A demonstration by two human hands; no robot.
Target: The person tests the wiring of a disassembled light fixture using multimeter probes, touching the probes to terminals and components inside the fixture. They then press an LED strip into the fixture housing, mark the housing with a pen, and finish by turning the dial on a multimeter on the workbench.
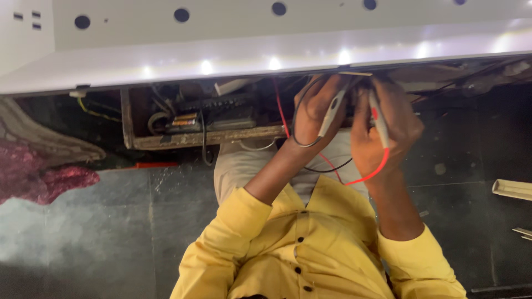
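My left hand (313,111) grips a grey test probe (332,111) whose black lead (302,143) loops below it. A second probe with a red band (379,119) is pinched in my right hand (388,135), and its red lead (368,176) curls under the wrist. Both probe tips point up into the dark gap beneath a white panel (266,55); the tips themselves are hidden there. Left of my hands, an open wooden tray (194,137) holds a dark electronic board and wires (191,119). Yellow sleeves cover both my forearms.
The white panel has round holes and reflects small lights. A maroon cloth (39,177) lies at the left on the dark tiled floor (111,221). A red strip (152,165) sits below the tray. Pale plastic strips (512,189) lie at the right edge.
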